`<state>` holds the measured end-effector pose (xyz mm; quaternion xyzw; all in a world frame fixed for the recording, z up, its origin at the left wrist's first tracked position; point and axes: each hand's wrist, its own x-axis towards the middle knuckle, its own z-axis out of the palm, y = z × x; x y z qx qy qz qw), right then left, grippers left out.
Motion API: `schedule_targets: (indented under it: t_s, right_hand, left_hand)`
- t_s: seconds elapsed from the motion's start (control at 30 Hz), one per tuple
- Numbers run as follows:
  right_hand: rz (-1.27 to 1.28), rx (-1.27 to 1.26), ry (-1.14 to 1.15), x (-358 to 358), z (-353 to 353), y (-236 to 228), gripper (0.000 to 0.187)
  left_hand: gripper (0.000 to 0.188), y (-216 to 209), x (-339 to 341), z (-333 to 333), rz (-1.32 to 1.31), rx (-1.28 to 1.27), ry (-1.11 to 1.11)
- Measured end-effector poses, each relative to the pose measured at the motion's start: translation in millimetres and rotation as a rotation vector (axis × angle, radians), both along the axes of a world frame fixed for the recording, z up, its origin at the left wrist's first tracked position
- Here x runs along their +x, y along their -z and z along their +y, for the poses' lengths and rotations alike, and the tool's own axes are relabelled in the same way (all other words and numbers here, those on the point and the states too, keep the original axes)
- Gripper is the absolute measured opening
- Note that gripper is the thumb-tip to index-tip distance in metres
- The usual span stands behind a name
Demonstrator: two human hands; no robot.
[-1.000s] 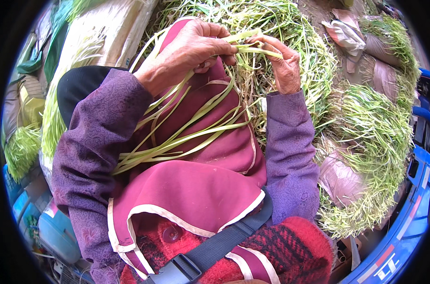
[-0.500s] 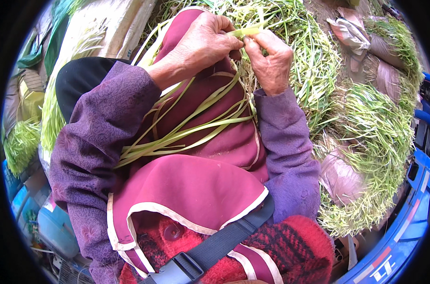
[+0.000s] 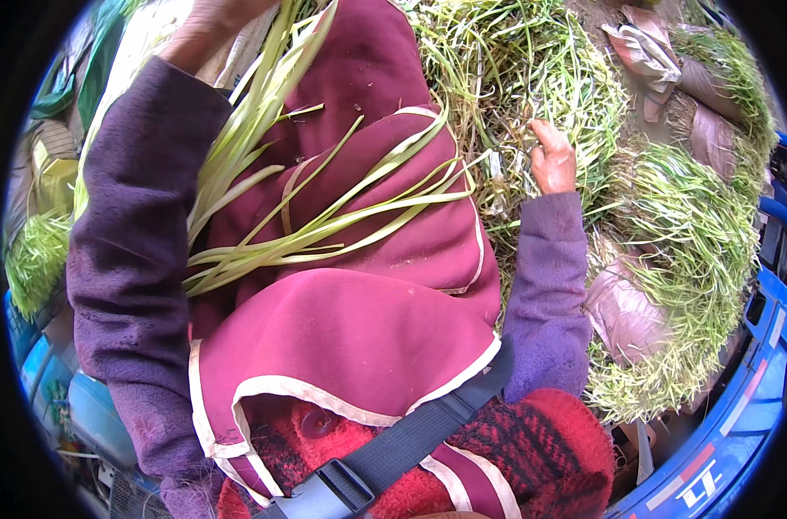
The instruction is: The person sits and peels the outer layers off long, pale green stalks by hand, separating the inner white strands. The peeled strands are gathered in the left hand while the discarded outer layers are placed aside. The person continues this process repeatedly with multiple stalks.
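Long pale yellow-green chive-like leaves (image 3: 246, 143) lie in a bunch along the left of my maroon apron (image 3: 359, 320). Several loose strands (image 3: 359, 216) spread across the apron on my lap. My left hand (image 3: 216, 30) is at the top edge, beside the upper end of the bunch; its fingers are cut off by the frame, so its grip is hidden. Over the heap of green leaves and trimmings (image 3: 514, 60) on the right is my right hand (image 3: 553, 156), thumb and forefinger apart, with nothing visible in it.
More bundles of green leaves (image 3: 687, 233), some with pinkish wrapping (image 3: 627, 316), lie to the right. A blue vehicle-like edge (image 3: 739, 389) curves round the lower right. Pale leaves on light sheeting (image 3: 142, 52) are at the upper left, with a blue container (image 3: 99, 415) below.
My hands were together over my knee, pinching a pale leaf piece. They have parted: the left went up and left, the right moved right and down over the heap. More of the bunch shows.
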<state>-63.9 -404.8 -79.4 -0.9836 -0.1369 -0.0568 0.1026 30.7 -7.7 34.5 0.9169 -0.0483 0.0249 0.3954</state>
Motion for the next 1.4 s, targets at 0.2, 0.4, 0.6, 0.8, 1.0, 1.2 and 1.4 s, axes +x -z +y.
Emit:
schedule_targets:
  t_s: [0.2, 0.4, 0.6, 0.8, 1.0, 1.2, 1.4]
  right_hand:
    - [0.096, 0.374, 0.163, -40, 9, -5, 0.021]
    - [-0.016, 0.469, -0.024, -28, 54, -33, 0.014]
    - [-0.084, 0.368, -0.188, -19, 75, -47, 0.015]
    - [-0.077, 0.386, -0.177, -25, 69, -50, 0.015]
    - [-0.074, 0.339, -0.148, -29, 61, -49, 0.014]
    - [-0.061, 0.311, -0.142, -27, 57, -53, 0.013]
    - [-0.125, 0.371, -0.146, -16, 62, -71, 0.014]
  left_hand:
    - [0.015, -19, -45, 36, -0.374, 0.031, 0.082]
    - [0.022, -35, -149, -2, 0.229, 0.094, 0.500]
    - [0.026, -15, -164, -16, 0.071, 0.258, 0.550]
    - [0.031, -9, -177, -24, -0.092, 0.343, 0.653]
    - [0.022, -13, -170, -20, 0.075, 0.174, 0.600]
    - [0.013, -27, -156, -17, 0.285, -0.273, 0.362]
    - [0.026, -30, -134, -12, 0.708, -0.717, 0.213]
